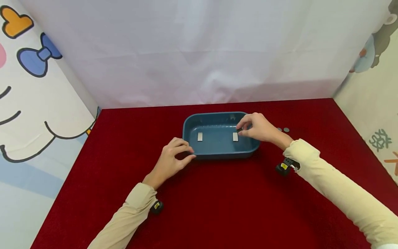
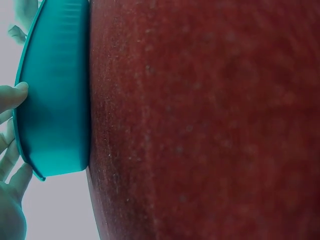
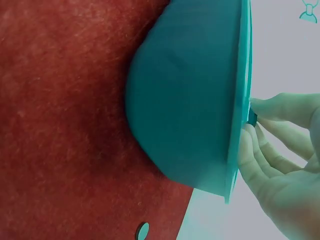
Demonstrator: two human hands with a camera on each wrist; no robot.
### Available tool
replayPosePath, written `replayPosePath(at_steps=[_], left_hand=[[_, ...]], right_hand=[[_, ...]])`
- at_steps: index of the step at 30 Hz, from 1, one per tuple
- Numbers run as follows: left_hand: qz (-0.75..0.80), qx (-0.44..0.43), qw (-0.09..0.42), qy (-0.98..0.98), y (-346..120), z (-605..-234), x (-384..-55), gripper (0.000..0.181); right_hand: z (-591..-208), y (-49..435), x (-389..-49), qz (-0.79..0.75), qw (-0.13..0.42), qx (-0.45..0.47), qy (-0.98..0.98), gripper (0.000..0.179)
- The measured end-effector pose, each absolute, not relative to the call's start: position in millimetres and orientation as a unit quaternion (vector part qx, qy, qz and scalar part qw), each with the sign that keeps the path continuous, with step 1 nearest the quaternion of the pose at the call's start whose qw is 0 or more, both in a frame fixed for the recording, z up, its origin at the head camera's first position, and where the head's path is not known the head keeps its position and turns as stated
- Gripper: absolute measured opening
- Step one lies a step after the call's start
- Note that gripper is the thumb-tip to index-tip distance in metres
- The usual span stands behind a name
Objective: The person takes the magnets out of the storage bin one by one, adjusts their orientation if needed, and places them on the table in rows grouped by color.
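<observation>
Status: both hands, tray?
Left hand grips blue tray by rim. Right hand pinches small dark piece. Two white pieces inside, possibly in the way.

Bare red cloth (image 1: 230,204) in front of the blue plastic basin (image 1: 217,143) leaves a wide lane between the two forearms. Beyond the basin only a narrow strip remains before the white curtain (image 1: 202,62). At the basin's front-left corner, the left hand (image 1: 172,157) grips the rim and blocks entry there; over its right end, the right hand (image 1: 256,128), pinching a small dark piece (image 3: 252,117), blocks another. The basin's middle is open from above, between two pale rectangles (image 1: 200,136) on its floor (its raised walls bar sideways entry). Right of the basin lie small discs (image 1: 286,130).
</observation>
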State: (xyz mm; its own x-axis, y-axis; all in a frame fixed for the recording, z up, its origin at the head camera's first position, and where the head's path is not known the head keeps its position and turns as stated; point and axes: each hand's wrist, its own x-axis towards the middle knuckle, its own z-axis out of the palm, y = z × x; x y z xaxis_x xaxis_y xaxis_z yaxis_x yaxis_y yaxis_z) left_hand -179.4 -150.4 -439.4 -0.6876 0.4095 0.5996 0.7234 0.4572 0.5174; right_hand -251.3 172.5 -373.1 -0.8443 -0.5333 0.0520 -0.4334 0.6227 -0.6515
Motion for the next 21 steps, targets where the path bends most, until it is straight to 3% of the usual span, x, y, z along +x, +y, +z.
replayPosePath(at_steps=[21], left_hand=[[-0.396,-0.338,0.203,-0.829,-149.5,-439.4,-179.8,0.010]], right_hand=[[-367.8,204.1,-238.8,-0.367,0.045,-0.236,0.899,0.016]])
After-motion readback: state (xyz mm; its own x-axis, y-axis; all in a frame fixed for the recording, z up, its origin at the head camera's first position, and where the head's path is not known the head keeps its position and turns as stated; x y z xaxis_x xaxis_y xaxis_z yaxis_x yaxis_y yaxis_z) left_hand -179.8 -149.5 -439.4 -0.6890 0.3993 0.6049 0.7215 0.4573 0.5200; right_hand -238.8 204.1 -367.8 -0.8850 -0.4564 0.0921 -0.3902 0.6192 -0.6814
